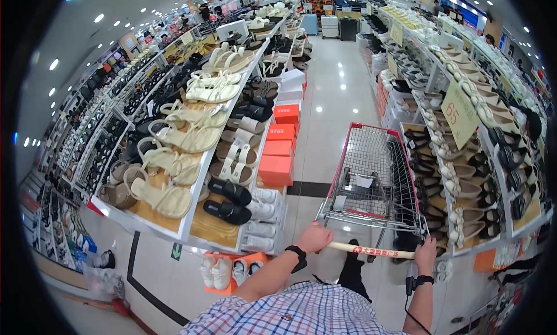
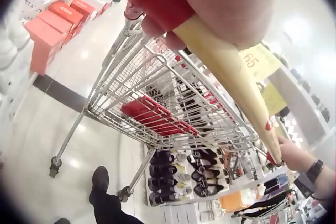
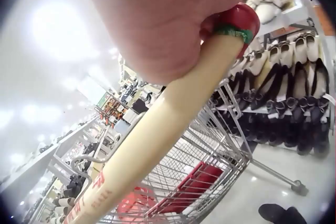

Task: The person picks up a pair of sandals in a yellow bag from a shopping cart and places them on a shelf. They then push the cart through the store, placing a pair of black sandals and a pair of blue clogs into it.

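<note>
A metal shopping cart (image 1: 365, 152) with red rim trim stands in front of the person. Its cream push handle (image 1: 362, 251) carries red lettering and has red end caps. At the handle's left end, the left hand (image 1: 315, 237) grips the bar; in the left wrist view its fingertips show curled beneath the red cap. The right hand (image 1: 426, 251) holds the opposite end, its palm (image 3: 157, 29) over the bar in the right wrist view. A white paper or tag (image 1: 364, 182) shows in the wire basket.
Sloped racks of sandals (image 1: 200, 132) line the left, with orange shoeboxes (image 1: 275, 169) stacked beside the aisle (image 1: 333, 85). Flat shoes (image 1: 464, 184) fill the right rack, under a yellow price sign (image 1: 458, 114). Shoes in open boxes (image 1: 217, 273) sit on the floor at left. Suitcases (image 1: 329, 26) stand at the aisle's far end.
</note>
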A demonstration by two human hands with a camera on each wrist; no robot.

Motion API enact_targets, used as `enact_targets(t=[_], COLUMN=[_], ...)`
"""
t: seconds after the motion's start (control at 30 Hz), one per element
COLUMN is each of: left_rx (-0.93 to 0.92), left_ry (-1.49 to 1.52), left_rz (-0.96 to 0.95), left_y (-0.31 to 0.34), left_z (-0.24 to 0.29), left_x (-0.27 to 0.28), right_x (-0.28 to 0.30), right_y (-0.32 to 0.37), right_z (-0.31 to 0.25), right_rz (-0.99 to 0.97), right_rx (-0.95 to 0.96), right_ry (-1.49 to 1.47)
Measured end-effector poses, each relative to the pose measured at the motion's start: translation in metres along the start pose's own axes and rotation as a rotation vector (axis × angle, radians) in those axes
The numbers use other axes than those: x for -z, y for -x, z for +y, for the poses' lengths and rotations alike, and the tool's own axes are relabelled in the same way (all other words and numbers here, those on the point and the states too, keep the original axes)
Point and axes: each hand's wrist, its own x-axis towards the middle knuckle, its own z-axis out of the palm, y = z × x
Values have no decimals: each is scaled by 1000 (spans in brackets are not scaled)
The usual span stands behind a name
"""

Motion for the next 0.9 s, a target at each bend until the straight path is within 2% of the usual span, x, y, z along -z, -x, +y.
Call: enact_targets(t=[0.1,0.17,0.2,0.23,0.3,0.37,0.4,0.47,0.5,0.53,0.57,0.6,0.63,0.7,0.8,0.83,0.9], left_rx=[31,118,131,219,321,268,275,707,921,1023,1038,1037,1036,1045,1070,1084,1098], left_ry=[67,74,71,102,119,-199,-205,-30,69,98,145,123,101,99,65,45,40], left_rz=[38,-92,-92,-73,-51,439,446,174,26,-48,-52,-45,-37,-9,-17,-30,-46], left_y=[-48,-80,-97,-114,-146,-182,-202,-237,-251,-270,-283,-296,-311,-340,-387,-403,-433], left_z=[-26,-43,-47,-52,-67,-89,-101,-124,-134,-148,-170,-185,-197,-215,-240,-253,-290], left_x=[-5,-4,-4,-2,2,-5,-6,-6,-5,-3,-12,-16,-15,-10,9,12,5], right_x=[16,-6,-14,-21,-34,-43,-46,-54,-57,-48,-39,-98,-77,-72,-106,-103,-136], right_y=[-72,-132,-160,-188,-234,-282,-309,-354,-375,-391,-406,-440,-447,-475,-532,-547,-591], right_z=[-28,-30,-31,-35,-48,-62,-70,-84,-94,-109,-126,-112,-136,-165,-188,-204,-221], right_rz=[-77,-51,-120,-188,-167,-203,-201,-296,-407,-466,-518,-386,-427,-421,-407,-409,-372], right_rx=[-56,-17,-11,-4,24,79,90,153,57,32,9,95,-17,-13,21,21,42], right_ry=[-108,-78,-68,-61,-83,-94,-96,-185,-362,-397,-433,-425,-472,-401,-400,-381,-345])
